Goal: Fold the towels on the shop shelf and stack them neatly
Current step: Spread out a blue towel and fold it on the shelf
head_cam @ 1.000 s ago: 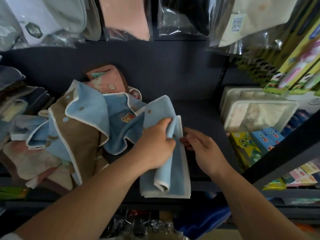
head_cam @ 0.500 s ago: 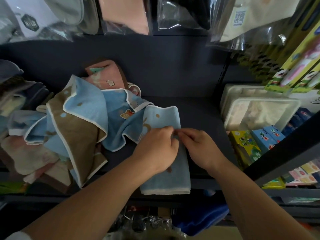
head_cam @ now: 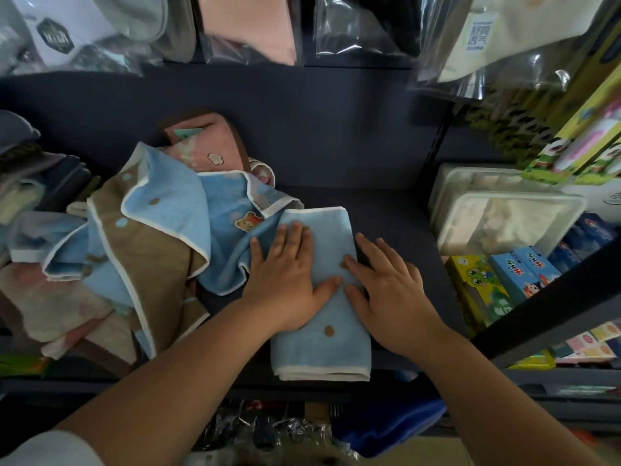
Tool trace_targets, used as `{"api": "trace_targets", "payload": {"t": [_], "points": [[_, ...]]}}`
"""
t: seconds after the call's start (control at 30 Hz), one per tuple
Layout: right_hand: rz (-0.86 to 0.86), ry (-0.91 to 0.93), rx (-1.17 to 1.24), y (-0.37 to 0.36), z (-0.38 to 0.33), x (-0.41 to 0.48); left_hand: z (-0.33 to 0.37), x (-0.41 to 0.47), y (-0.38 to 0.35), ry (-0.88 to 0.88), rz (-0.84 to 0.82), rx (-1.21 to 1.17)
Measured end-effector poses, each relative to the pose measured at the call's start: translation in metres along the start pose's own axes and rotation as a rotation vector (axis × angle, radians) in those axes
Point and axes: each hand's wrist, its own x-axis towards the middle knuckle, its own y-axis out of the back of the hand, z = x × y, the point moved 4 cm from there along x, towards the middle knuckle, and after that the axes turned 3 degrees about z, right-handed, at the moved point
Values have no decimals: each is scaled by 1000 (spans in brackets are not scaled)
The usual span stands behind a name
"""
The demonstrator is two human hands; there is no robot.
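A folded light-blue towel (head_cam: 331,344) with white trim and brown dots lies lengthwise on the dark shelf (head_cam: 396,230), its near end at the front edge. My left hand (head_cam: 285,280) lies flat on the towel's left half, fingers straight. My right hand (head_cam: 386,290) presses flat on its right edge, fingers spread. To the left sits a rumpled heap of unfolded towels: a blue one with a bear patch (head_cam: 228,237), a brown and blue one (head_cam: 148,250), and a pink one (head_cam: 205,149) behind.
More folded cloths (head_cam: 30,183) pile at the far left. Right of a black upright post (head_cam: 433,156) stand plastic tubs (head_cam: 504,220) and small coloured boxes (head_cam: 497,284). Bagged goods (head_cam: 363,25) hang overhead. A slanted black bar (head_cam: 551,297) crosses the right foreground.
The blue towel went from held up and half folded to lying flat on the shelf. Both hands let go of its edge and now press down on it with straight fingers.
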Motion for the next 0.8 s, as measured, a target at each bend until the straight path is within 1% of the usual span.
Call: {"api": "trace_targets", "payload": {"t": [0.1,0.17,0.23,0.27,0.33,0.43,0.53,0.6,0.67,0.73,0.77,0.8], "points": [[48,42,65,8,-2,12,-2,4,0,-68,-2,-25],[43,72,100,15,-7,27,-3,4,3,-165,-11,-64],[-41,107,51,15,-10,43,-4,0,10,-246,-2,-97],[-104,110,1,11,-10,49,-6,-4,13,-255,22,-105],[-207,80,-74,1,-5,52,-10,-18,20,-201,93,-119],[-209,21,-56,-5,2,44,-15,-49,20,-98,203,-151],[-227,-66,-118,-1,11,36,-22,-73,10,-117,317,-153],[-205,-168,-206,6,17,34,-23,-78,4,-172,345,-154],[-123,-255,-300,17,16,32,-17,-77,3,-214,353,-159],[-1,-238,-349,25,2,26,-6,-73,3,-237,337,-204],[44,-192,-323,27,-8,23,2,-71,4,-260,321,-237],[54,-144,-274,27,-16,18,9,-70,4,-291,295,-271]]}}
